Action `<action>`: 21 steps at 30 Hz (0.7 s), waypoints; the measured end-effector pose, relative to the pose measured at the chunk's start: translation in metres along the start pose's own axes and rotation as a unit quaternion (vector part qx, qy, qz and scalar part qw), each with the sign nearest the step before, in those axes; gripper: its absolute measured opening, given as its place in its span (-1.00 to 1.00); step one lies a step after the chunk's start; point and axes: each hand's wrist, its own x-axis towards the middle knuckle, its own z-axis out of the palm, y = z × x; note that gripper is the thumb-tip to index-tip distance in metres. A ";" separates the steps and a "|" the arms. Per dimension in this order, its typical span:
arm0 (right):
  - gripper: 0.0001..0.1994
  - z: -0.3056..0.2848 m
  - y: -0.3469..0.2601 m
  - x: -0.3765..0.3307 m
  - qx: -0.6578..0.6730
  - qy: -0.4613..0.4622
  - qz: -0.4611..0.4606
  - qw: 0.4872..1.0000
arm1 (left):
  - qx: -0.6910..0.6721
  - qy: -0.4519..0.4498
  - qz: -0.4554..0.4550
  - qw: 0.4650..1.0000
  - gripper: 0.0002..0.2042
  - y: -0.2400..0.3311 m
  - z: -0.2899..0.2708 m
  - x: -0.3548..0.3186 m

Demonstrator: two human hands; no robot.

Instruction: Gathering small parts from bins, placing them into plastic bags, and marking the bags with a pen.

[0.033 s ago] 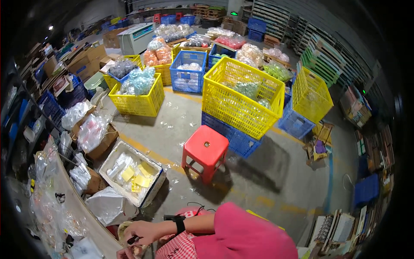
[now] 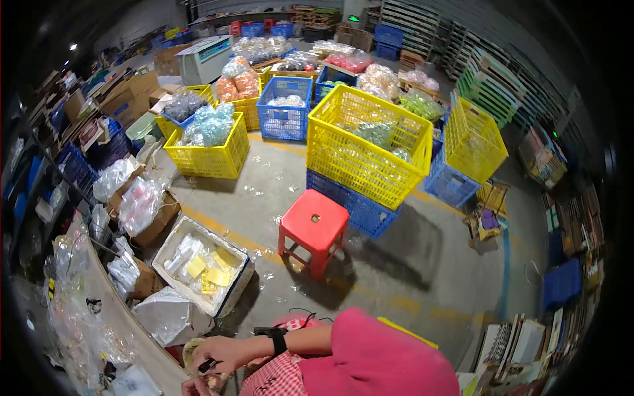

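My right hand point(image 2: 223, 353), with a black band on its wrist, is closed round a small black object point(image 2: 207, 364) whose kind I cannot make out. Just below it, at the lower edge, part of my left hand point(image 2: 193, 387) shows with its fingers bent together; what they pinch is too small to name. Both hands are close together beside a beige work surface point(image 2: 142, 353). Next to the right hand is the edge of a pale round container point(image 2: 190, 350), mostly hidden. A red-and-white checked cloth point(image 2: 274, 377) lies under my right forearm.
A red plastic stool point(image 2: 316, 221) stands on the floor ahead. Left of it, a white foam box point(image 2: 221, 305) holds clear bags and yellow slips. Yellow crates point(image 2: 360, 168) and blue crates point(image 2: 281, 129) with bagged goods stand beyond. Clear plastic bags point(image 2: 72, 303) cover the work surface's left side.
The whole view has shifted very slightly. My hands keep the same pose, and nothing has been taken up or let go.
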 end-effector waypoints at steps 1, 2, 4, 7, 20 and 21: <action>-0.76 -0.002 -0.010 -0.004 -0.004 0.010 -0.001 1.000 | -0.056 -0.032 -0.019 0.998 -0.81 -0.006 -0.005 0.001; -0.77 -0.005 -0.021 -0.008 0.007 0.012 0.016 1.000 | -0.080 -0.060 -0.022 0.995 -0.82 -0.003 -0.006 0.000; -0.81 -0.006 -0.021 -0.020 -0.013 0.060 -0.019 0.998 | -0.094 -0.136 -0.004 0.986 -0.84 0.008 -0.002 0.000; -0.81 -0.021 -0.048 -0.027 -0.031 0.049 0.020 0.998 | -0.166 -0.276 -0.009 0.947 -0.76 0.002 0.000 0.005; -0.66 0.007 -0.058 -0.062 -0.041 0.072 0.147 0.986 | -0.122 0.025 -0.072 0.990 -0.63 -0.166 -0.098 0.001; -0.66 0.007 -0.059 -0.064 -0.042 0.071 0.148 0.985 | -0.044 0.056 -0.110 0.991 -0.63 -0.163 -0.117 -0.014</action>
